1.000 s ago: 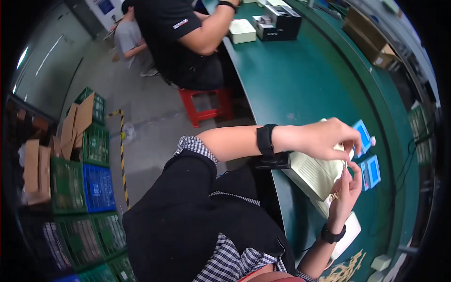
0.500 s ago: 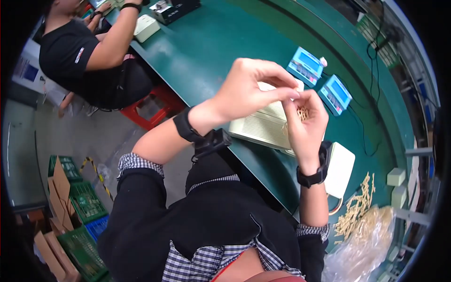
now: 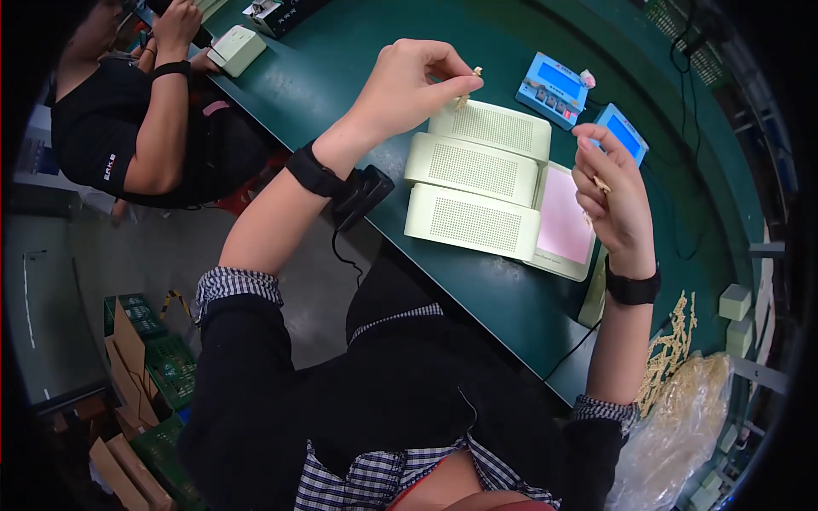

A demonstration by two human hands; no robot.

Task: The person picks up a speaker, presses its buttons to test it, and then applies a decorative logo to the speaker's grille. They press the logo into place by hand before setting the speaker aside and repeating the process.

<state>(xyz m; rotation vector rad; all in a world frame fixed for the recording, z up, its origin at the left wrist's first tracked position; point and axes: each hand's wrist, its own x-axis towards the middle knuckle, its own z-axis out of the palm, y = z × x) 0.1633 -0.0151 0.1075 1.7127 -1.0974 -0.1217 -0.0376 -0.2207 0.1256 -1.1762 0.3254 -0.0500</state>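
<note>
My left hand (image 3: 417, 89) is raised over the far left end of the cream housings, thumb and forefinger pinching a small beige piece (image 3: 478, 71). Another beige bit (image 3: 462, 101) shows just below its fingers. To the right, my right hand (image 3: 620, 192) curls its fingers around several small beige pieces (image 3: 601, 185), mostly hidden in the palm. Between the hands lie three cream housings (image 3: 473, 216) with perforated panels, in a row on the bench. Next to them, a cream unit with a pink face (image 3: 564, 221) is close to my right hand.
Two blue devices with screens (image 3: 558, 85) stand beyond the housings. Loose beige strips (image 3: 669, 358) and a clear plastic bag (image 3: 673, 434) lie at the right. A co-worker (image 3: 153, 128) sits at the far left of the green bench (image 3: 341, 77). Crates (image 3: 170, 370) stand on the floor.
My hands have moved apart, the left one up and to the left with a small beige piece, the right one to the right. The cream housings between them are now uncovered.
</note>
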